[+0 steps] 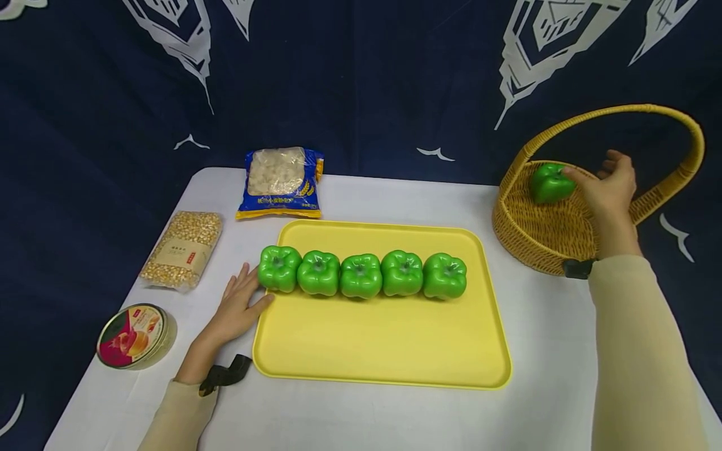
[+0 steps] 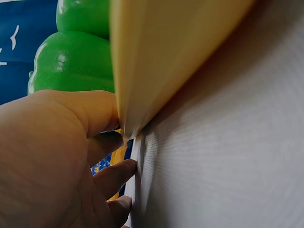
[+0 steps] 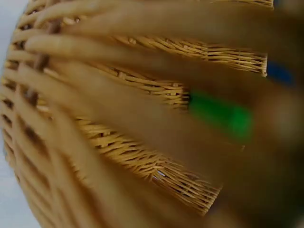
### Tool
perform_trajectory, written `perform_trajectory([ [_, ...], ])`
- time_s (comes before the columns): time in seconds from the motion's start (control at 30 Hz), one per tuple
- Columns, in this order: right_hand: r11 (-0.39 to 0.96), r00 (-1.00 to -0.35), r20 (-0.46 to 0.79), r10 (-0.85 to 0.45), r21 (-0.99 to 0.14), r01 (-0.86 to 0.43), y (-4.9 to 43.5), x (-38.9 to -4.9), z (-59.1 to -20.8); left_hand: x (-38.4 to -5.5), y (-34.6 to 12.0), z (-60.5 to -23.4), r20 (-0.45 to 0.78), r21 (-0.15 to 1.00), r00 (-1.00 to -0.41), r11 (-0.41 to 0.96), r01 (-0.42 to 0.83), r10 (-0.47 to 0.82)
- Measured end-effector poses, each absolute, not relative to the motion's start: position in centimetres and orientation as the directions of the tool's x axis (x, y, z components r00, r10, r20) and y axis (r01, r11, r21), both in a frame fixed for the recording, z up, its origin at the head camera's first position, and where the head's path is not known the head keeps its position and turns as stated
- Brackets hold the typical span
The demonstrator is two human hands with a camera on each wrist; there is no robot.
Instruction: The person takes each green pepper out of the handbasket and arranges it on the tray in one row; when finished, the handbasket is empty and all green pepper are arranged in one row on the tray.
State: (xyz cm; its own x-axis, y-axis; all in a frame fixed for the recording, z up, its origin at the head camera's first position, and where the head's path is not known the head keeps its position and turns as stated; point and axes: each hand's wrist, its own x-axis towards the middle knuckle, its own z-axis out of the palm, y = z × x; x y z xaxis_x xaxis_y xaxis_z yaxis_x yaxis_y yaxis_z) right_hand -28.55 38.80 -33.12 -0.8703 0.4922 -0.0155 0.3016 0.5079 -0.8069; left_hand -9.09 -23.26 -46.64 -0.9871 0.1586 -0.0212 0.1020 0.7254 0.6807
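Observation:
A row of several green bell peppers (image 1: 361,275) stands on a yellow tray (image 1: 383,344) in the head view. My left hand (image 1: 239,307) rests at the tray's left edge with its fingers spread, its thumb by the rim and the leftmost pepper (image 1: 279,269). The left wrist view shows this thumb against the rim. At the right, a wicker basket (image 1: 541,247) holds another green bell pepper (image 1: 547,184), its stem turned to the right. My right hand (image 1: 612,191) reaches over the basket; its thumb tip is right at that pepper, the other fingers loose and apart from it.
A blue bag of pale food (image 1: 279,178) lies behind the tray. Left of it are a bag of corn kernels (image 1: 183,249) and a round tin (image 1: 135,337). The basket's tall handle (image 1: 648,109) arches over my right hand. A dark patterned cloth (image 1: 361,81) hangs behind the white table.

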Motion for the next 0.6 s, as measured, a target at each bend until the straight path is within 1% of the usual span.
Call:
perform_trajectory([
  [0.33, 0.538, -0.89, -0.045, 0.453, -0.782, 0.314, 38.8, -29.0, -34.0, -9.2, -23.2, -46.6, -0.024, 0.68, -0.987, 0.727, 0.1, 0.159],
  [0.6, 0.554, -0.893, -0.064, 0.445, -0.764, 0.331, 38.4, -29.0, -35.4, -9.2, -23.2, -46.7, -0.024, 0.68, -0.987, 0.727, 0.1, 0.158],
])
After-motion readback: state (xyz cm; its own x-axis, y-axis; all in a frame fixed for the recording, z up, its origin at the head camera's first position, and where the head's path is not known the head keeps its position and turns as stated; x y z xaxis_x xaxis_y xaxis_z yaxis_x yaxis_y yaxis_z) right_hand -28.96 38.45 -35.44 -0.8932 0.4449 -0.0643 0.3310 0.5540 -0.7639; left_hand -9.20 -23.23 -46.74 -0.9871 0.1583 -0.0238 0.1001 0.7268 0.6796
